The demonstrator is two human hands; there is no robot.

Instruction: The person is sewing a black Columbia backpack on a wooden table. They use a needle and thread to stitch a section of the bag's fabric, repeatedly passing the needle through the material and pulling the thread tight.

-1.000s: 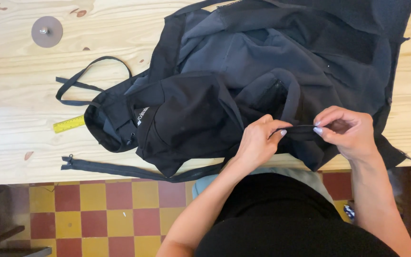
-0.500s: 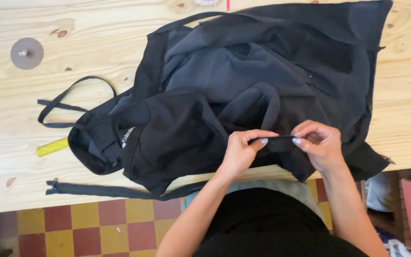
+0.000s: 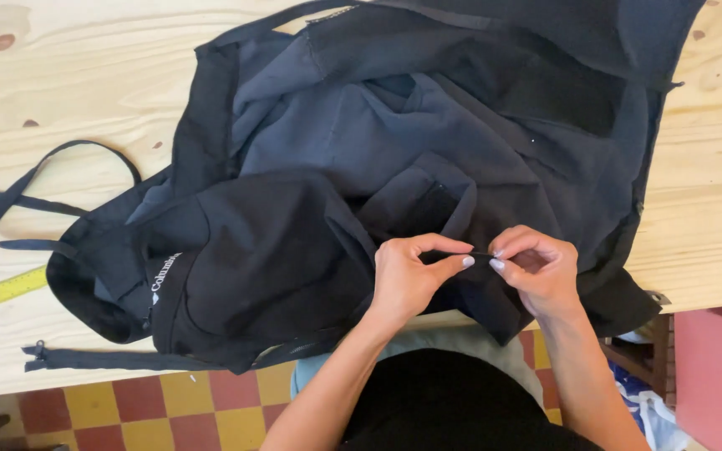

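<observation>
A black garment (image 3: 361,192) lies crumpled across the wooden desk (image 3: 60,92), its near edge hanging over the desk's front. The left hand (image 3: 407,280) and right hand (image 3: 541,276) meet just above that edge, each pinching a thin dark strip of the fabric between thumb and forefinger, fingertips almost touching. A yellow ruler (image 3: 17,284) and a loose zipper (image 3: 110,359) lie at the left.

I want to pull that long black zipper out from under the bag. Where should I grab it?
Grab the zipper strip at its bare left end, near the little metal stopper, coming from the table edge side. That end lies flat and free on the wood, while its right end disappears under the black bag. Both hands, left and right, are busy pinching fabric farther right.
</observation>
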